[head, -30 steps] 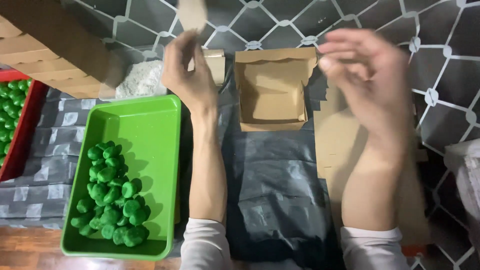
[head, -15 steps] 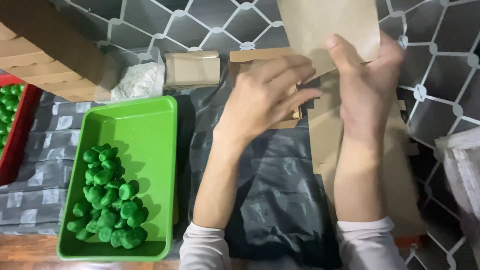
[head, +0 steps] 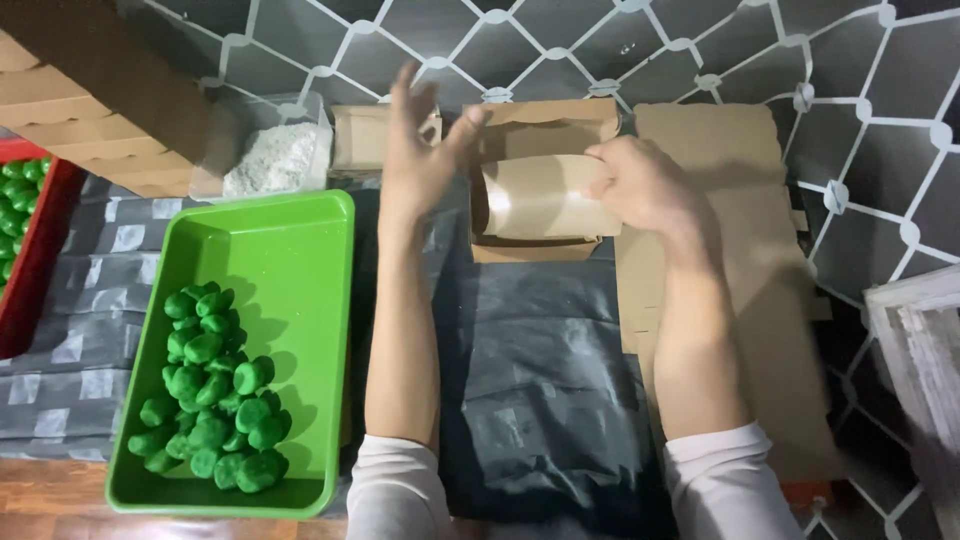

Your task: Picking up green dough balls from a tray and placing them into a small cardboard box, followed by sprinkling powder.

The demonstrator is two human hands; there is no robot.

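My right hand [head: 640, 190] grips a curved sheet of brown paper [head: 540, 200] and holds it inside an open cardboard box [head: 545, 125] at the top middle. My left hand [head: 420, 150] hovers just left of that box with fingers spread, holding nothing. A green tray [head: 290, 230] lies at the left, with several green round pieces [head: 210, 390] heaped in its near half.
Flat cardboard sheets [head: 740, 250] lie to the right of the box. A smaller folded box [head: 355, 135] and a clear tub of white grains [head: 270, 155] stand behind the tray. A red tray [head: 35, 250] is at far left. Black plastic sheet [head: 540, 380] covers the middle.
The brown paper, held up above the box before, has come down into the open box under my right hand. My left hand has let go and moved left, fingers spread.
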